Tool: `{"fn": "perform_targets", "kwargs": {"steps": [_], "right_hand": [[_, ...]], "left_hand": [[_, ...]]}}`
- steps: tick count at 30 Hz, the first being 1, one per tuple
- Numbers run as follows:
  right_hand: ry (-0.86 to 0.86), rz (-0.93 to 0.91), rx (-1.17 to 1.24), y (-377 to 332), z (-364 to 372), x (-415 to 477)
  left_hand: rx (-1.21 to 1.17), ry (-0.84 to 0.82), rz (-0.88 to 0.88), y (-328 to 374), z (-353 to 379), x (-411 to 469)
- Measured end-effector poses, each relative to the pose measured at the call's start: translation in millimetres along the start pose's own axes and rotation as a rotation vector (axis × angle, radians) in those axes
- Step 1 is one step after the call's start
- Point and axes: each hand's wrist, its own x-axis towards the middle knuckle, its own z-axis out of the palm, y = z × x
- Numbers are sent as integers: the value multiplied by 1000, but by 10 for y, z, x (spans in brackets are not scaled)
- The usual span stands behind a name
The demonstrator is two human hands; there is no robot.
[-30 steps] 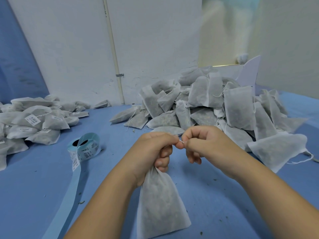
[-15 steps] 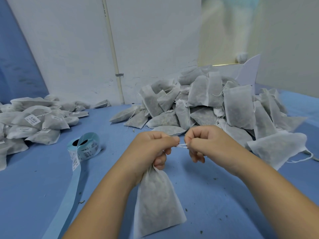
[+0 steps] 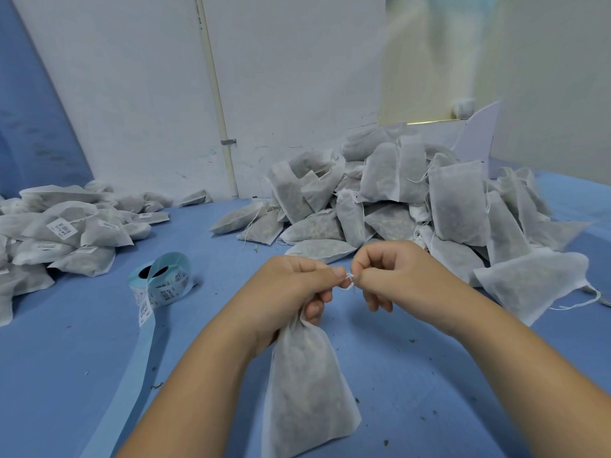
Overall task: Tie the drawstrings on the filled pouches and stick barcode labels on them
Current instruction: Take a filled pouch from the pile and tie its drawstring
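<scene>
a: pouch [image 3: 307, 391], lower centre, hangs long axis upright below the left hand [image 3: 291, 292], which grips its neck.
b: both hands pinch the drawstring [image 3: 349, 281] between them; right hand [image 3: 393, 272] level, just beside. label roll [image 3: 163, 280] lies left, nearer the left hand.

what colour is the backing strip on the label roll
Light blue, carrying white barcode labels; the label roll shows in the head view, left of the hands.

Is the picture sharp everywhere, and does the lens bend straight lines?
Head view: the left hand, the right hand, the drawstring and the held pouch are sharp; the far upper-right background is smeared; the wall pipe leans, a wide-angle effect; light is soft, shadows faint.
</scene>
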Motion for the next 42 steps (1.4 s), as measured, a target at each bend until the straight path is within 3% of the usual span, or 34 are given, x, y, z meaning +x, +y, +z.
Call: {"fn": "perform_targets", "kwargs": {"steps": [16,29,36,42], "right_hand": [[-34,47,-25,-17,-24,-20],[-32,67,-51,-64,-7,-38],[101,23,148,-81,-55,-16],[10,83,245,-80,-18,-32]], "left_hand": [[115,-8,-19,-31,2,3],[-124,-64,-49,1,49,-13],[-134,13,-12,-16,68,3],[-139,29,30,-27,88,19]]}}
